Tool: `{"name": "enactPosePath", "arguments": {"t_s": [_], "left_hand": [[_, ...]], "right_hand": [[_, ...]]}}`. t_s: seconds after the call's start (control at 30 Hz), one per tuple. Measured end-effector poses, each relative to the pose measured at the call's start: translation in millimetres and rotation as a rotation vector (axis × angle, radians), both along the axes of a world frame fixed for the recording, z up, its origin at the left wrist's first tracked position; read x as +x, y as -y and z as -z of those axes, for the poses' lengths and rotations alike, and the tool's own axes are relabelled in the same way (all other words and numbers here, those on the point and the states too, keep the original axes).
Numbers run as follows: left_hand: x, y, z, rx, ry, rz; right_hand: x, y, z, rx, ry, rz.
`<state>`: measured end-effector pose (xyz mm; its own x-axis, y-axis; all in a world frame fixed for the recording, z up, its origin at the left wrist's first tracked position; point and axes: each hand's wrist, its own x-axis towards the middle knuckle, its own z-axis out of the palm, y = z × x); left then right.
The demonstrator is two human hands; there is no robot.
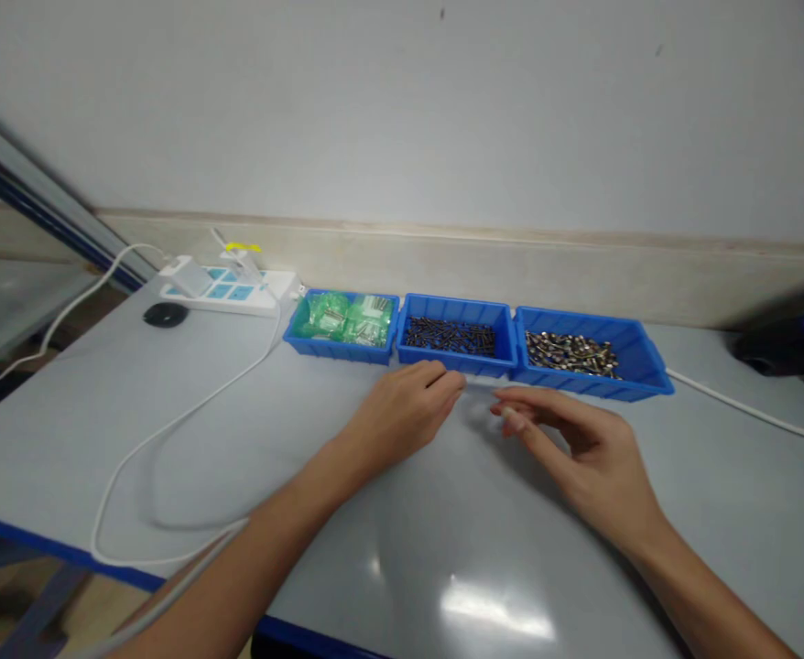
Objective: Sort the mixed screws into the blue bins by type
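Note:
My left hand is closed in front of the middle blue bin, its fingers curled together; whatever they hold is hidden. To its right, my right hand has thumb and fingertips drawn close in a pinch, and I cannot make out what is between them. A small gap separates the two hands, just above the table. Dark screws lie in the middle bin. The right blue bin holds shiny metal fasteners, and the left blue bin holds green-tinted plastic bags of metal pins.
A white power strip with plugged-in adapters stands at the back left, near a black round object. A white cable loops across the grey table to my left forearm. Another cable runs off right, near a dark object.

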<state>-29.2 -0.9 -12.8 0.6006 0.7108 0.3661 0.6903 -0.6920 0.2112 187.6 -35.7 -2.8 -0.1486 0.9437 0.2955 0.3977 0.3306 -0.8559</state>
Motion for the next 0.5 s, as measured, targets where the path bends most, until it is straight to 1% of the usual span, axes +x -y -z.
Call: {"name": "enactPosePath", "arguments": {"t_s": [0.1,0.17,0.4,0.5], "left_hand": [[-0.5,-1.3,0.1,-0.048,0.003,-0.006],[-0.8,-1.7,-1.4,-0.082,-0.004,-0.013],[-0.5,0.6,-9.7,-0.171,-0.055,-0.053],[-1.3,1.5,-9.4,-0.193,-0.064,-0.037]], "right_hand": [[-3.8,1.1,3.2,0.065,0.216,-0.104],[-5.4,-0.4,5.9,0.096,0.285,-0.140],[-5.4,-12.4,19.0,0.149,0.452,-0.083],[-3.7,-12.5,15.3,0.097,0.483,-0.112]]}}
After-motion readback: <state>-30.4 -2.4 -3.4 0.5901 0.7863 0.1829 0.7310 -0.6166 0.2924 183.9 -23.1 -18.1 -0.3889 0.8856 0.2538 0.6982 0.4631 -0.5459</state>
